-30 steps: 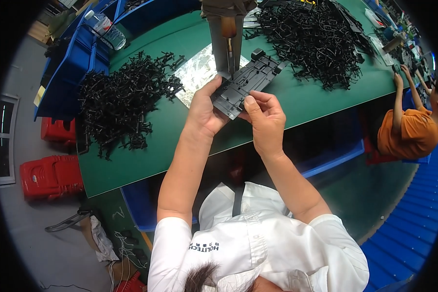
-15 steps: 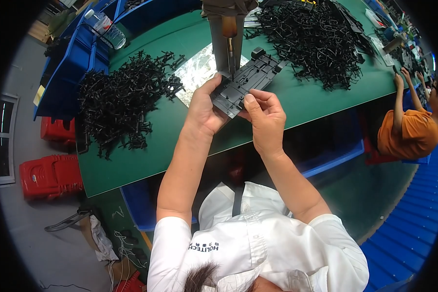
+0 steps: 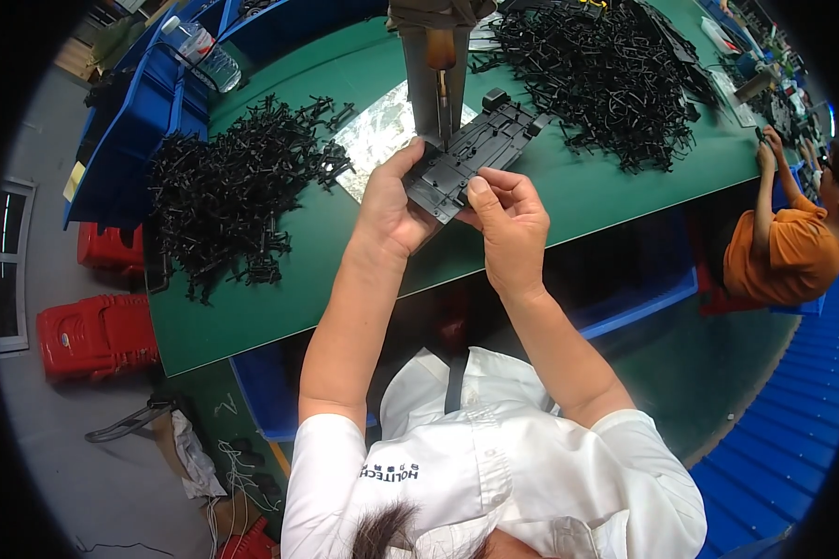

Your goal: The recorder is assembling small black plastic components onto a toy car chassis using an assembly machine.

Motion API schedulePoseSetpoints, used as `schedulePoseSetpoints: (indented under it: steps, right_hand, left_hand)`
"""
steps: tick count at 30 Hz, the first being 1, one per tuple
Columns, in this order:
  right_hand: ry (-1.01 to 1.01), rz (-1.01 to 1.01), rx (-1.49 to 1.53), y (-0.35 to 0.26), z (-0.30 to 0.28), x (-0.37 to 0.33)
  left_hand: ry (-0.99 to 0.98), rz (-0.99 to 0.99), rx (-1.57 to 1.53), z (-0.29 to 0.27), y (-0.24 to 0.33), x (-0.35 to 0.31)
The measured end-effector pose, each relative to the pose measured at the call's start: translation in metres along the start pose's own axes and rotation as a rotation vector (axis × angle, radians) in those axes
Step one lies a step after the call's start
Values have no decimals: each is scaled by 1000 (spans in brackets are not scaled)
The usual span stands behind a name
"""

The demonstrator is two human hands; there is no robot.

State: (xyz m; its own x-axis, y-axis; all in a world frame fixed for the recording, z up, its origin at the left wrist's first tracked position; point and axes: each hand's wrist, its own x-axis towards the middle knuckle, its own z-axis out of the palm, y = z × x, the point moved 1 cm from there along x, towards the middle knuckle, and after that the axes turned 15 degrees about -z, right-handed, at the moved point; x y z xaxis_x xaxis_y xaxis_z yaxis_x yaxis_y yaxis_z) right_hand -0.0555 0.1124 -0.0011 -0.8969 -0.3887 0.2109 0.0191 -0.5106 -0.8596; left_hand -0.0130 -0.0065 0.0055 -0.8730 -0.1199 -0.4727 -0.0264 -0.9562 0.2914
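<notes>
Both of my hands hold a flat black plastic panel [image 3: 473, 149] with ribs and small posts, tilted under a fixed upright machine with a slim vertical tip [image 3: 444, 107]. The tip comes down at the panel's upper left part; whether it touches cannot be made out. My left hand [image 3: 393, 200] grips the panel's left edge, thumb on top and fingers beneath. On the near right edge, my right hand [image 3: 511, 224] pinches with thumb and bent fingers; a small part between them, if any, is hidden. Under the panel's far left side lies a shiny silvery sheet [image 3: 375, 135] on the table.
Heaps of small black plastic parts lie on the green table [image 3: 326, 307]: a left heap [image 3: 228, 196] and a far right heap [image 3: 606, 88]. Blue bins [image 3: 140, 140] and a water bottle [image 3: 205, 56] stand far left. A person in orange [image 3: 783, 247] works at the right.
My hands and the panel stay almost still beneath the tip. At the right, the co-worker's hands have shifted slightly.
</notes>
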Motion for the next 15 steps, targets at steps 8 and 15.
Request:
schedulePoseSetpoints:
  steps: [8, 15]
  right_hand:
    - [-15, 2, -3, -1, 1, 2]
    - [-16, -2, 4, -1, 2, 3]
  left_hand:
    - [37, 17, 4, 1, 0, -1]
    - [21, 3, -3, 0, 1, 1]
